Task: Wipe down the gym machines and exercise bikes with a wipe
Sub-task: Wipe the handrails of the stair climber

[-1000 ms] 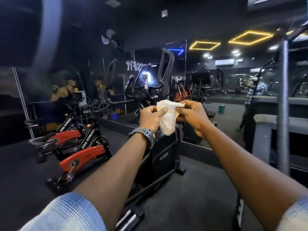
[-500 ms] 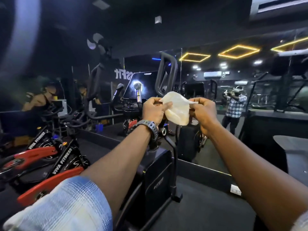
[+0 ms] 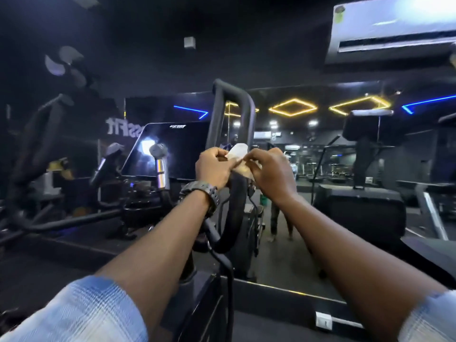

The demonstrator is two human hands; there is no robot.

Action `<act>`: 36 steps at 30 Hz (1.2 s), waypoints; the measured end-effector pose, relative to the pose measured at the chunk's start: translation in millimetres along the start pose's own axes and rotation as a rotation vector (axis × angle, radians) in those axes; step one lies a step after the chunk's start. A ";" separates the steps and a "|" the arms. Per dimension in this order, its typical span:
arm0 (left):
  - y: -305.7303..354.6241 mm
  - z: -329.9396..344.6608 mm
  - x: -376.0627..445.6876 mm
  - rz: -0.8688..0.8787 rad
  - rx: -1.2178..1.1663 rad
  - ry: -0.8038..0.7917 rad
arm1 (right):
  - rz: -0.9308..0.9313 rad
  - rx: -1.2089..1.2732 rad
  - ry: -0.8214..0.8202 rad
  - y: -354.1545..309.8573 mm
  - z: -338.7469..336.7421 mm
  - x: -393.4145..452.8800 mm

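Both arms reach forward from the bottom of the view, hands meeting just above centre. Left hand (image 3: pixel 215 167), dark watch (image 3: pixel 201 195) on the wrist, fingers curled and pinching the left edge of the wipe (image 3: pixel 237 154). Right hand (image 3: pixel 268 171) pinching the right edge, thumb and forefinger closed on the cloth. Wipe is white, bunched small between the two hands, its upper corner poking up at 12 o'clock of the knuckles; lower part hidden behind the fingers. It sits in mid-air in front of the looped black handlebar (image 3: pixel 234 112) of the exercise machine (image 3: pixel 237 233), near the bar's right upright; whether it touches the bar cannot be told. Dark console screen (image 3: pixel 170 150) lies at 9 o'clock of the hands, a bright reflection on its left side. Chrome-tipped grip post (image 3: pixel 160 164) stands just left of the screen's lower edge. Wall mirror (image 3: pixel 320 169) at 3 o'clock shows yellow diamond ceiling lights (image 3: pixel 293 107) and blue strips. Air-conditioning unit (image 3: pixel 392 28) at 1 o'clock, high up. Pale checked sleeves (image 3: pixel 81 314) at 7 and 5 o'clock. White wall socket (image 3: pixel 323 320) low at 5 o'clock.
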State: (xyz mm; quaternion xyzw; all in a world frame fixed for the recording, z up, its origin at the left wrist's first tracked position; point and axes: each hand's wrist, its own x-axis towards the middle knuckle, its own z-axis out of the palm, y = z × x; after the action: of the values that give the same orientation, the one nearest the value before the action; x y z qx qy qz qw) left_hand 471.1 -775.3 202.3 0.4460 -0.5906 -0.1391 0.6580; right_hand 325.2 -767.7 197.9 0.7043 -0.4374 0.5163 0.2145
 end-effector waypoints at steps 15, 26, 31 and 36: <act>-42.2 45.3 76.5 0.501 0.079 0.199 | -0.411 -0.115 0.174 32.4 41.1 60.4; -44.8 45.4 77.3 0.512 -0.097 0.244 | -0.530 -0.143 -0.012 19.2 30.8 2.7; -33.8 47.0 79.2 0.459 -0.081 0.219 | -0.466 -0.307 0.062 15.1 17.5 109.5; -24.4 45.3 94.2 0.439 -0.203 0.218 | -0.527 -0.267 -0.038 7.5 20.9 48.1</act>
State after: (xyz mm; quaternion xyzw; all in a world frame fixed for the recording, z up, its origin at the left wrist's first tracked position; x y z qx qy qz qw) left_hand 463.5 -875.1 241.2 0.2513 -0.5819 -0.0028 0.7734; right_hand 334.3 -806.5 233.0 0.7686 -0.3075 0.3676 0.4237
